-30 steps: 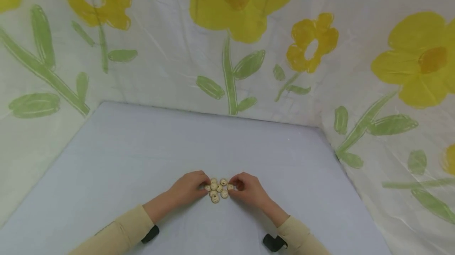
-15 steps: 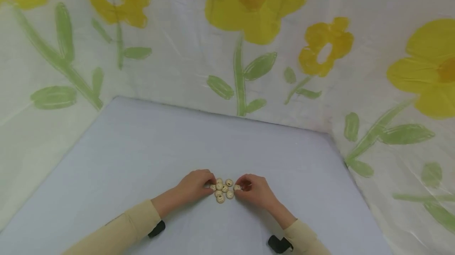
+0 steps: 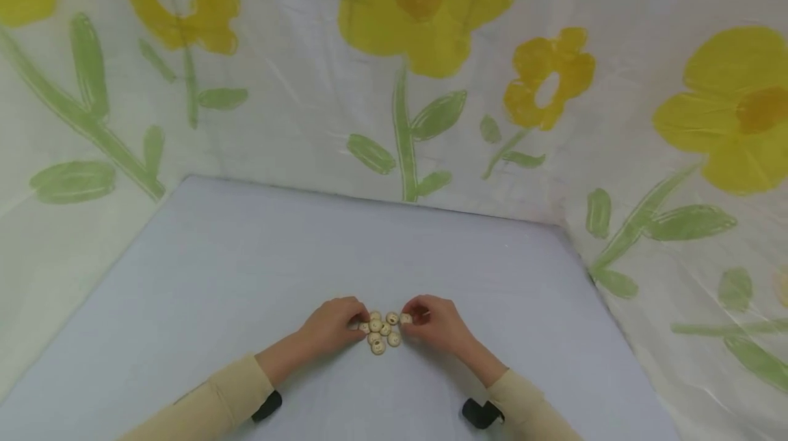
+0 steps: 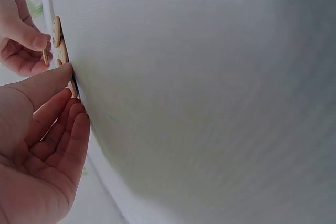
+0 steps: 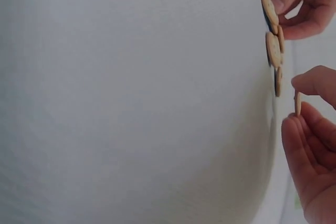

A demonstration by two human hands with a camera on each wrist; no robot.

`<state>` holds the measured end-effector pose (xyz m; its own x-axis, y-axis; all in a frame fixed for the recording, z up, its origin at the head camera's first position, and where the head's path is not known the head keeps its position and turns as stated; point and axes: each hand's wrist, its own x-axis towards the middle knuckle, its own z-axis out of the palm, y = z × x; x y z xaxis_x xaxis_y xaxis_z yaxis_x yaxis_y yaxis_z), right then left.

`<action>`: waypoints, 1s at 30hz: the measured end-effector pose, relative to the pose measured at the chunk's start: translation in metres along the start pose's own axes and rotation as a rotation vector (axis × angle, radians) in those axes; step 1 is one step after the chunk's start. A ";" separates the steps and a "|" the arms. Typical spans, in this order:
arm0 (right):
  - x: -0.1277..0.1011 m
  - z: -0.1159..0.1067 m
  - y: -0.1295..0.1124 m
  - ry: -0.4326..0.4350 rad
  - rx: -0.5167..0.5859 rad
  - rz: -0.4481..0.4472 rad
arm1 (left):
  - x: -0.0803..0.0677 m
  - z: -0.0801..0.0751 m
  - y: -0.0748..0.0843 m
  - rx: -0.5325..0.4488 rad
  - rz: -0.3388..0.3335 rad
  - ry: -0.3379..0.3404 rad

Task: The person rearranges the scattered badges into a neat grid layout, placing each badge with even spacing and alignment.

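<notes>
About seven round buttons point(image 3: 382, 330) in one small cluster near the front of the table point(image 3: 246, 270). Left hand point(image 3: 332, 326) with fingers curled, fingertips touching the cluster's left side. Right hand point(image 3: 434, 323) pinching one button point(image 3: 405, 318) at the right side. Pale tablecloth; flowered cloth point(image 3: 394, 72) hanging behind and at both sides. Much free surface toward the far edge.

Beige buttons point(image 3: 382, 331) on pale lilac table point(image 3: 246, 256); yellow-flowered white cloth point(image 3: 295, 106) behind
</notes>
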<state>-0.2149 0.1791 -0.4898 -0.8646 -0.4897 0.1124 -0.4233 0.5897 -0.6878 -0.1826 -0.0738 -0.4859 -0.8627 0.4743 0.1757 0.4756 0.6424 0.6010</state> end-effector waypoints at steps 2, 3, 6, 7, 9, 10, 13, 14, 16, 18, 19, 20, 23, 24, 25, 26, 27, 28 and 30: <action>0.004 -0.001 -0.001 0.000 0.008 0.001 | -0.001 0.000 0.000 -0.005 -0.001 0.006; 0.005 -0.001 -0.001 -0.001 0.011 0.003 | -0.001 0.000 0.000 -0.006 -0.003 0.009; 0.010 -0.002 -0.001 -0.003 0.018 0.016 | -0.001 0.000 0.000 -0.014 -0.008 0.012; 0.012 -0.002 -0.001 -0.003 0.018 0.019 | -0.001 0.000 0.000 -0.019 -0.011 0.011; 0.015 -0.003 -0.001 0.000 0.015 0.024 | -0.001 0.000 0.000 -0.026 -0.014 0.009; 0.016 -0.003 0.000 0.002 0.012 0.018 | -0.001 0.000 0.000 -0.030 -0.014 0.010; 0.021 -0.005 0.000 0.020 0.013 0.004 | -0.001 0.000 0.001 -0.031 -0.013 0.009; 0.022 -0.005 0.000 0.027 0.015 -0.003 | -0.001 -0.001 0.001 -0.031 -0.011 0.009; 0.025 -0.005 0.000 0.039 0.014 -0.014 | -0.001 -0.002 0.002 -0.029 -0.009 0.008; 0.029 -0.005 0.000 0.046 0.014 -0.015 | -0.001 -0.002 0.003 -0.027 -0.008 0.007; 0.031 -0.005 0.000 0.047 0.012 -0.017 | -0.001 -0.003 0.003 -0.029 -0.008 0.005; 0.033 -0.005 0.000 0.048 0.009 -0.018 | -0.001 -0.003 0.004 -0.029 -0.007 0.005; 0.040 -0.005 0.001 0.046 -0.006 -0.025 | -0.001 -0.003 0.004 -0.030 -0.006 0.003; 0.042 -0.005 0.001 0.046 -0.007 -0.027 | -0.001 -0.003 0.004 -0.030 -0.003 0.003; 0.044 -0.005 0.001 0.043 -0.011 -0.028 | -0.001 -0.002 0.004 -0.029 -0.004 0.002; 0.046 -0.005 0.001 0.041 -0.013 -0.026 | -0.001 -0.002 0.003 -0.027 -0.003 0.001; 0.049 -0.005 0.002 0.039 -0.016 -0.026 | 0.000 -0.002 0.003 -0.026 -0.003 0.000; 0.051 -0.005 0.001 0.037 -0.017 -0.025 | 0.000 -0.002 0.003 -0.028 -0.004 -0.001; 0.055 -0.005 0.001 0.036 -0.018 -0.028 | 0.000 -0.003 0.004 -0.031 -0.007 -0.003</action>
<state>-0.2640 0.1562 -0.4808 -0.8616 -0.4828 0.1568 -0.4515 0.5878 -0.6713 -0.1809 -0.0733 -0.4813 -0.8653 0.4718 0.1694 0.4643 0.6269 0.6257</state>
